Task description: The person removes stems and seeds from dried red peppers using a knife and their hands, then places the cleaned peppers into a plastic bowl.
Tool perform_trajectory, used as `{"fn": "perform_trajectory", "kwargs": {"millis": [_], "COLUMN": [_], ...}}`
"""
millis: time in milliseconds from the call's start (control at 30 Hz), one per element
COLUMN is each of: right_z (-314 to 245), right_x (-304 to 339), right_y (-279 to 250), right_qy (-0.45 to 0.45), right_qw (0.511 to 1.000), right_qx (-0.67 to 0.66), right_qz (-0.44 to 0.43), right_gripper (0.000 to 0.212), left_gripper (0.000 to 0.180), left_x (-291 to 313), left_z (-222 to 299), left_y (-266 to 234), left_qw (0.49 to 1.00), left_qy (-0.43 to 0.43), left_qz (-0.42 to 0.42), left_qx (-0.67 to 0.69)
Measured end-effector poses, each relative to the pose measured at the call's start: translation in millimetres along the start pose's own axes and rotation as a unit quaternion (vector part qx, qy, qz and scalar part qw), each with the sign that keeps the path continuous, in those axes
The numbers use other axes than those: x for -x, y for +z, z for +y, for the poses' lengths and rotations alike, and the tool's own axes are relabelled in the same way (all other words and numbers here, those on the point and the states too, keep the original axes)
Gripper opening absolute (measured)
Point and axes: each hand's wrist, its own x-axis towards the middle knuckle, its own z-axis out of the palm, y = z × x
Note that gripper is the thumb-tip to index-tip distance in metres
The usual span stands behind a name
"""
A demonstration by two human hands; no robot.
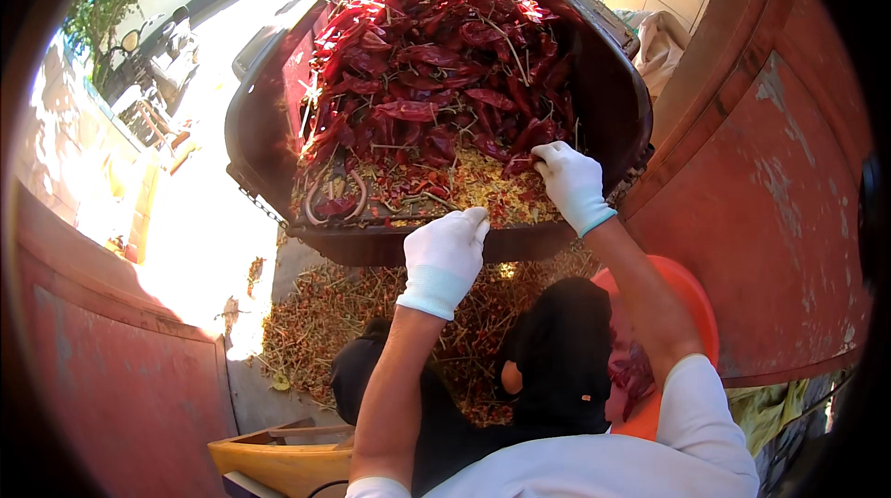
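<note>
A heap of dried red chili peppers (427, 71) fills the dark red metal cart bed (255, 131) in front of me. Yellow seeds and broken bits (492, 187) are strewn along its near end. My right hand (568, 184), in a white glove with a light blue cuff, pinches a dried chili pepper (520, 164) at the heap's near right edge. Over the bed's near rim is my left hand (444, 257), gloved alike. Its fingers are pressed together, and anything between them is hidden. A curved metal handle (360, 194) lies among the scraps at the near left corner.
Below the bed, stems and scraps (316, 312) cover the floor around my knees. An orange basin (691, 289) with some chilies is by my right leg. Red metal door panels (761, 192) flank both sides. A yellow wooden piece (278, 465) sits at lower left; a motorbike (167, 62) stands outside.
</note>
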Motion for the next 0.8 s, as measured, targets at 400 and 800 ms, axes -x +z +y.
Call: {"fn": "perform_trajectory", "kwargs": {"millis": [400,800], "right_z": [-86,-101], "right_x": [26,57], "right_y": [-60,-83], "right_qy": [0.278,0.274], "right_qw": [0.853,0.838], "right_qx": [-0.442,-0.471], "right_qz": [0.011,-0.031], "right_gripper": [0.018,0.024], "left_gripper": [0.035,0.03], "left_x": [-7,-1], "left_z": [20,18], "left_y": [5,7], "left_qw": [0.945,0.99], "left_qy": [-0.036,0.037], "left_qz": [0.078,0.057], "left_qx": [0.316,0.124]}}
